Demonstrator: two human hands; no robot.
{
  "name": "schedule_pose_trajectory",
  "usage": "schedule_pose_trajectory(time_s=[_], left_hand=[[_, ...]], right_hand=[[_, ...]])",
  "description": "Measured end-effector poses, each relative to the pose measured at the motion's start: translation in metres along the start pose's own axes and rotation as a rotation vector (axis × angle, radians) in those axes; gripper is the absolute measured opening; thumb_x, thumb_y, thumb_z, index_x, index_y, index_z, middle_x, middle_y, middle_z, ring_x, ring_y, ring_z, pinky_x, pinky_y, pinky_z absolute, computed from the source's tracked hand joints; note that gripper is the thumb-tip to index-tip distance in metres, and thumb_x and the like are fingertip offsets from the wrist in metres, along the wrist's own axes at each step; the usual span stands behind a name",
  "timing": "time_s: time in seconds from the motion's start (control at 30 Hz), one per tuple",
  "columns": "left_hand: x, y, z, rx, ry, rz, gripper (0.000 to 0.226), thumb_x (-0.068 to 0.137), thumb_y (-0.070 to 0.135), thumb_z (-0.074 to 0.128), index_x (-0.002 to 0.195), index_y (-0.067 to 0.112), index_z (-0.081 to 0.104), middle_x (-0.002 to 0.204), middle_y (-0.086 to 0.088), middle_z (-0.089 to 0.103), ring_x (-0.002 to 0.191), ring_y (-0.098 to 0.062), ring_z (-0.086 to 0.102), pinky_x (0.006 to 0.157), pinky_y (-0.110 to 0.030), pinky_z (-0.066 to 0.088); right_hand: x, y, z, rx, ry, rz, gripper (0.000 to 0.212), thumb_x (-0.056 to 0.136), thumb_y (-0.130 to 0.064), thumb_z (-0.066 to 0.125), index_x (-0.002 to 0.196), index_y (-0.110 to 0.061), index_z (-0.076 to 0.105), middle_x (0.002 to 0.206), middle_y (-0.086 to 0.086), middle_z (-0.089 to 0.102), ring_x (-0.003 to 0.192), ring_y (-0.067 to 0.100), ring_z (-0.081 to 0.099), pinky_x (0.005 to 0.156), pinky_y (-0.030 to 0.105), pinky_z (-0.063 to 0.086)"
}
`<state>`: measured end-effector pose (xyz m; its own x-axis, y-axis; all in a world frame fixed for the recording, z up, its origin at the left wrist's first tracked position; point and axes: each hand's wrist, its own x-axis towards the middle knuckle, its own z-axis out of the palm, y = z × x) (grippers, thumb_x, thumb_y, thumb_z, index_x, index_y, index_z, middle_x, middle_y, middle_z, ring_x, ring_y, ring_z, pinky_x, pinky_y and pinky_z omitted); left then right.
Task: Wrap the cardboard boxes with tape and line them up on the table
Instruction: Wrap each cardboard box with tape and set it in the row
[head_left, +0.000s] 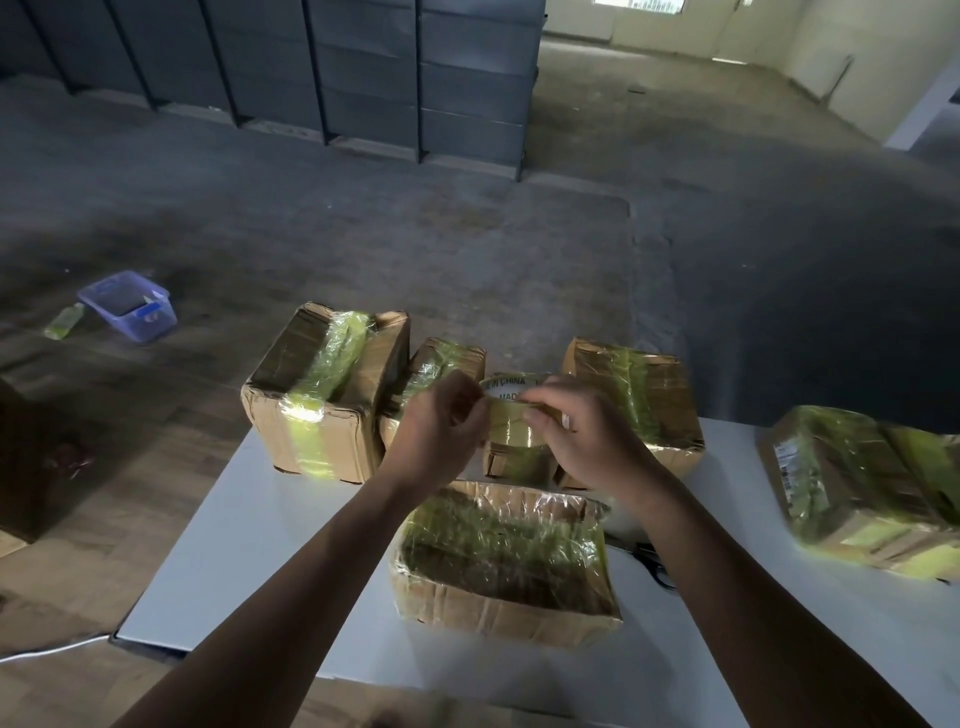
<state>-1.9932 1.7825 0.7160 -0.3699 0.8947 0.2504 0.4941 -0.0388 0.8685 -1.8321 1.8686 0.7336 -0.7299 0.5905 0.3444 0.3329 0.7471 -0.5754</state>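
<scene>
Nearest, below the hands: near box (506, 551), top thick w/ yellowish clear tape, flat on worktop (249, 545). Dark item just R of it, prob. scissors (657, 564), partly under R forearm.

Above near box: left hand (441, 426) + right hand (582, 436) close together, both clamped on tape roll (511, 415), roll held off worktop. L fingertips pinch what looks like the free end; R grips the rim. Only a short strip out.

Step (judged): freeing the tape end, between boxes. No strip on any box at present.

Just beyond the hands, under roll: small box (511, 467), visible face bare cardboard, top hidden. Likely next to wrap.

Next move needs: end pulled to length w/ L, roll free to turn in R, then end stuck to a box face.

Beyond: taped row, i.e. big box (322, 395) beyond-L, narrow box (441, 364) behind L hand, third box (639, 405) beyond-R. Far R of the hands: blurred box (872, 488), askew, out of line.

Floor, far beyond-L: purple bin (127, 306), green bottle (65, 321).
</scene>
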Motion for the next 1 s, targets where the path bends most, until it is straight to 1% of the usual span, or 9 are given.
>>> schedule_pose_trajectory(time_s=[0.13,0.23,0.33,0.4,0.53,0.6,0.77,0.9,1.0], left_hand=[[0.000,0.001,-0.003,-0.294,-0.024,-0.079,0.009,0.094,-0.001,0.054,0.086,-0.002,0.057,0.068,-0.006,0.061,0.058,-0.013,0.061,0.058,-0.030,0.053],[-0.001,0.002,-0.005,-0.421,-0.106,-0.120,0.008,0.095,-0.001,0.053,0.090,-0.006,0.057,0.071,-0.007,0.061,0.064,-0.015,0.062,0.065,-0.030,0.055],[-0.001,0.001,-0.007,-0.467,-0.125,-0.133,0.007,0.095,-0.001,0.052,0.090,-0.001,0.057,0.075,-0.007,0.060,0.071,-0.018,0.062,0.073,-0.038,0.057],[-0.001,-0.001,-0.008,-0.442,-0.132,-0.124,0.005,0.093,0.003,0.057,0.093,-0.001,0.056,0.077,-0.007,0.062,0.072,-0.018,0.064,0.075,-0.039,0.057],[0.001,-0.001,-0.006,-0.315,-0.116,-0.126,0.032,0.077,0.028,0.071,0.091,0.003,0.057,0.076,-0.005,0.066,0.065,-0.016,0.067,0.065,-0.035,0.060],[0.003,-0.002,-0.005,-0.294,-0.083,-0.157,0.025,0.080,0.026,0.073,0.088,0.008,0.058,0.074,-0.003,0.067,0.065,-0.017,0.068,0.064,-0.036,0.060],[0.007,-0.008,-0.008,-0.345,-0.129,-0.189,0.006,0.090,0.008,0.064,0.089,0.005,0.059,0.066,0.001,0.068,0.063,-0.016,0.068,0.064,-0.031,0.059],[0.008,-0.004,-0.006,-0.170,-0.097,-0.153,0.008,0.093,0.012,0.063,0.085,0.011,0.060,0.065,-0.001,0.067,0.062,-0.018,0.069,0.065,-0.041,0.060],[0.009,0.003,-0.003,-0.022,-0.077,-0.089,0.012,0.094,0.016,0.060,0.083,0.016,0.059,0.069,-0.003,0.067,0.064,-0.020,0.068,0.068,-0.046,0.059]], right_hand=[[0.000,0.001,-0.005,0.086,-0.006,0.075,0.025,0.094,-0.009,0.058,0.118,-0.006,0.065,0.094,-0.019,0.058,0.088,-0.012,0.054,0.078,0.005,0.041],[0.000,0.002,-0.010,0.137,-0.037,0.130,0.024,0.095,-0.010,0.057,0.117,-0.008,0.066,0.095,-0.019,0.059,0.089,-0.008,0.055,0.077,0.005,0.040],[0.000,0.003,-0.010,0.149,-0.027,0.161,0.025,0.095,-0.011,0.058,0.118,-0.007,0.065,0.104,-0.005,0.064,0.094,0.002,0.057,0.078,0.008,0.041],[0.000,0.003,-0.010,0.151,-0.008,0.173,0.026,0.095,-0.012,0.057,0.119,-0.006,0.065,0.108,0.002,0.065,0.094,0.005,0.058,0.076,0.008,0.041],[0.003,0.000,-0.010,0.086,-0.006,0.113,0.026,0.095,-0.011,0.058,0.119,-0.006,0.065,0.103,0.000,0.065,0.089,0.005,0.059,0.076,0.013,0.043],[0.004,-0.002,-0.010,0.066,-0.004,0.102,0.026,0.095,-0.012,0.058,0.119,-0.005,0.065,0.102,-0.004,0.063,0.091,0.007,0.059,0.078,0.014,0.044],[0.003,-0.002,-0.010,0.038,0.002,0.077,0.026,0.094,-0.010,0.059,0.118,-0.004,0.065,0.099,-0.007,0.061,0.086,0.000,0.057,0.076,0.003,0.040],[0.004,-0.004,-0.010,-0.027,0.018,0.027,0.023,0.093,-0.008,0.060,0.114,-0.005,0.068,0.097,-0.001,0.065,0.090,0.012,0.060,0.081,0.021,0.047],[0.006,-0.006,-0.010,-0.050,0.031,0.010,0.023,0.092,-0.005,0.060,0.113,-0.002,0.067,0.093,-0.004,0.060,0.088,0.012,0.057,0.078,0.019,0.043]])
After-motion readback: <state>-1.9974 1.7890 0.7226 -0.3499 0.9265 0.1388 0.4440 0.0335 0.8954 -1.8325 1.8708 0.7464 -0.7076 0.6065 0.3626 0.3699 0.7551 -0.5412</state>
